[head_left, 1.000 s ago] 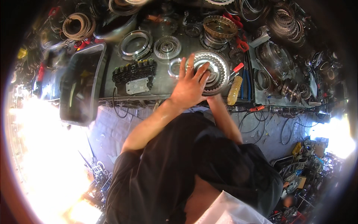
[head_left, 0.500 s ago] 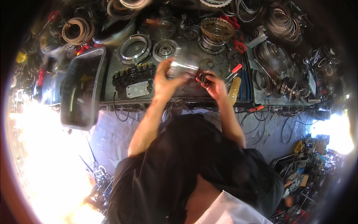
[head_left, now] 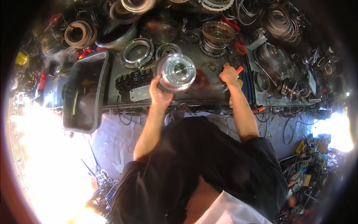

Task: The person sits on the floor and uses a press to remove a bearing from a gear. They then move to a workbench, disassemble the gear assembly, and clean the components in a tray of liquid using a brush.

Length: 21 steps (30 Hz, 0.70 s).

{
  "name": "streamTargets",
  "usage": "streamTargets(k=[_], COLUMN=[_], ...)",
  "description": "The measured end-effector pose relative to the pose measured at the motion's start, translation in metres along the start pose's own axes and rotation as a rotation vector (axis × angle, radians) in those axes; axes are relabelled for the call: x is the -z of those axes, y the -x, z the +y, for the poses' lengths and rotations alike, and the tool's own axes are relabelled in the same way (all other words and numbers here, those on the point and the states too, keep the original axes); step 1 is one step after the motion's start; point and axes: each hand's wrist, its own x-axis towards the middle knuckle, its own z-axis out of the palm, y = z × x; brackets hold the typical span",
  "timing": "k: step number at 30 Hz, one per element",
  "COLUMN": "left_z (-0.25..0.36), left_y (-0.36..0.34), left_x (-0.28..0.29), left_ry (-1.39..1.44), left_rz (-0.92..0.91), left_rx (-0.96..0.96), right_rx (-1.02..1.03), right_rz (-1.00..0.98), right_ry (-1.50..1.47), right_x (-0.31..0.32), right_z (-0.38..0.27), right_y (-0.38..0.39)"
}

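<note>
My left hand (head_left: 160, 95) grips a round silver metal drum (head_left: 171, 84) from its lower left side, tilted so that its face and centre bore show. My right hand (head_left: 228, 76) is curled low over the bench at the right, beside a red-handled tool (head_left: 239, 70) and blue-handled tools (head_left: 248, 90); what its fingers hold is hidden. Behind the drum sit a toothed ring assembly (head_left: 164, 49) and a wide silver ring (head_left: 126, 56). A black valve block with a metal plate (head_left: 140, 95) lies on the steel bench (head_left: 205, 93) just left of my left hand.
A dark rectangular tray (head_left: 100, 87) overhangs the bench at the left. A stacked gold geared drum (head_left: 218, 31) and coiled rings (head_left: 279, 26) stand at the back. Shafts and housings (head_left: 289, 87) crowd the right side. Hoses (head_left: 287, 128) hang below the bench edge.
The silver part has been lifted and turned, face up toward me, in my left hand. My right hand, earlier holding a small dark part beside it, has moved right to the tools.
</note>
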Motion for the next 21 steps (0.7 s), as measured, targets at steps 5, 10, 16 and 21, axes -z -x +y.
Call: streamTargets(k=[5, 10, 16, 21], left_z=[0.001, 0.005, 0.006, 0.009], left_y=[0.005, -0.005, -0.011, -0.006], left_x=[-0.017, -0.011, -0.011, -0.012], left_ry=[0.015, -0.160, -0.248, -0.261], left_rz=[0.036, -0.024, -0.023, -0.071], left_rx=[0.018, -0.013, 0.109, 0.121], right_rx=[0.144, 0.737, 0.966, 1.020], right_rz=[0.240, 0.072, 0.012, 0.074], right_ry=[0.230, -0.470, 0.135, 0.199], right_x=[0.003, 0.080, 0.109, 0.107], right_z=[0.000, -0.039, -0.088, -0.085], right_y=[0.026, 0.096, 0.132, 0.137])
